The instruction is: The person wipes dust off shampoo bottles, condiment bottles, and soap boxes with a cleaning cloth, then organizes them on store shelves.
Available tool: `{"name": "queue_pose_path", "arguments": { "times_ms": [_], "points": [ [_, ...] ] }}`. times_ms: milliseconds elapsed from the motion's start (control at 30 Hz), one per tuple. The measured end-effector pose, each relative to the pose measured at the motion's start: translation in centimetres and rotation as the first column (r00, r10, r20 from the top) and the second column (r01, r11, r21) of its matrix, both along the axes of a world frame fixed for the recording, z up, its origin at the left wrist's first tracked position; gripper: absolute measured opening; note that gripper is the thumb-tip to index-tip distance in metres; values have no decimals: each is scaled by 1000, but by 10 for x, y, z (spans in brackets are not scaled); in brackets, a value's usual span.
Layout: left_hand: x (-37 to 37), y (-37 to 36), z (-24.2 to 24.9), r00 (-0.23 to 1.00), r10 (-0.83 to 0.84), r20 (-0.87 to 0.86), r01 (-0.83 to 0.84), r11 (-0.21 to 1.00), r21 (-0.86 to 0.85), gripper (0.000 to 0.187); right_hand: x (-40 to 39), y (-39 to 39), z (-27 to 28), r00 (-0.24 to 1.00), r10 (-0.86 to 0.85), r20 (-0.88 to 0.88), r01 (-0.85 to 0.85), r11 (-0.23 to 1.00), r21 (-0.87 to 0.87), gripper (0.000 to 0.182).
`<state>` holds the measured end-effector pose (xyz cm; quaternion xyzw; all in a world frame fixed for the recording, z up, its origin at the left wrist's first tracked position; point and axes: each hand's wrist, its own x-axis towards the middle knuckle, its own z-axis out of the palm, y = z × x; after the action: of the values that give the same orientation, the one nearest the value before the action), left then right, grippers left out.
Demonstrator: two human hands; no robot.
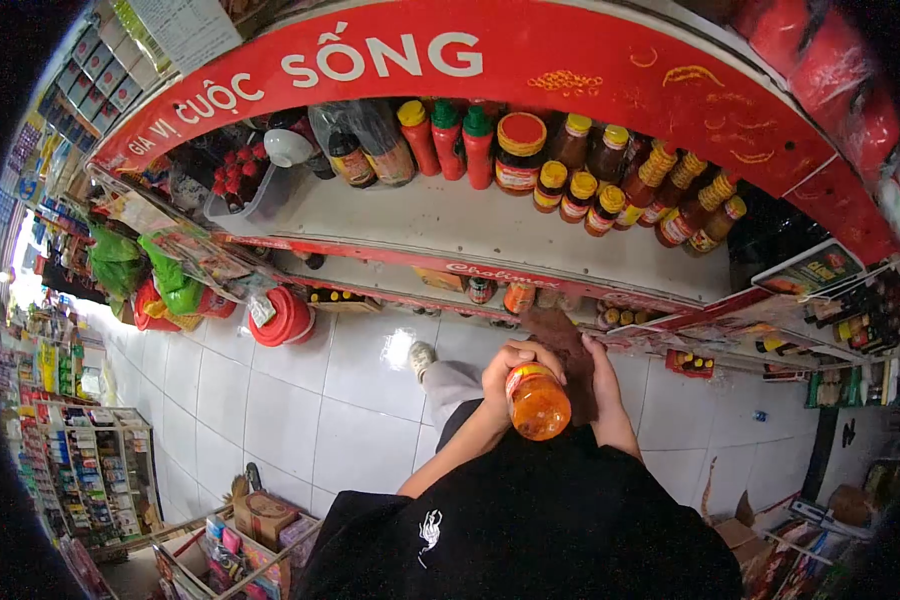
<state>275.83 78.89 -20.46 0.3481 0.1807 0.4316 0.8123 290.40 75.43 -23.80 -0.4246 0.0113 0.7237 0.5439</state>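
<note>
My left hand [505,377] is wrapped round a glass jar [540,405] of orange-red sauce. The jar is tilted so that its base points up at me, and a red and yellow label shows beside my fingers. A dark brown cloth [562,345] is gripped in my right hand [610,390], just to the right of the jar. Both hands are in front of my black shirt, below the shelf edge. On the upper shelf [420,225] stand a large red-lidded jar [520,150], small yellow-capped jars [575,197] and several sauce bottles [478,150].
A lower shelf with a red edge strip [500,270] runs beneath. On the tiled floor [270,400] stands a red bucket [280,318], with green bags [175,275] nearby. Crates of goods [265,520] are at lower left. Cardboard [740,540] lies at lower right.
</note>
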Motion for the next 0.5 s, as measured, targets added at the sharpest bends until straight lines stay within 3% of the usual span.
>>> {"name": "queue_pose_path", "arguments": {
  "times_ms": [133,233,333,467,500],
  "points": [
    [2,2,-4,986,94,134,-80,991,-108,45,4,12,-5,998,33,49,-34,999,3,43],
    [-8,6,1,993,111,39,-109,992,-66,44,-2,22,-9,999,47,-24,-46,999,30,43],
    [-16,8,6,994,113,-11,-113,984,-141,44,-8,28,-17,994,106,-34,-106,994,18,43],
    [-19,10,-7,970,220,108,-215,975,-52,44,-19,35,-22,984,177,-12,-177,984,-1,42],
    [-21,10,-6,976,210,57,-206,977,-59,44,-22,38,-16,979,206,1,-206,978,9,41]
  ]
}}
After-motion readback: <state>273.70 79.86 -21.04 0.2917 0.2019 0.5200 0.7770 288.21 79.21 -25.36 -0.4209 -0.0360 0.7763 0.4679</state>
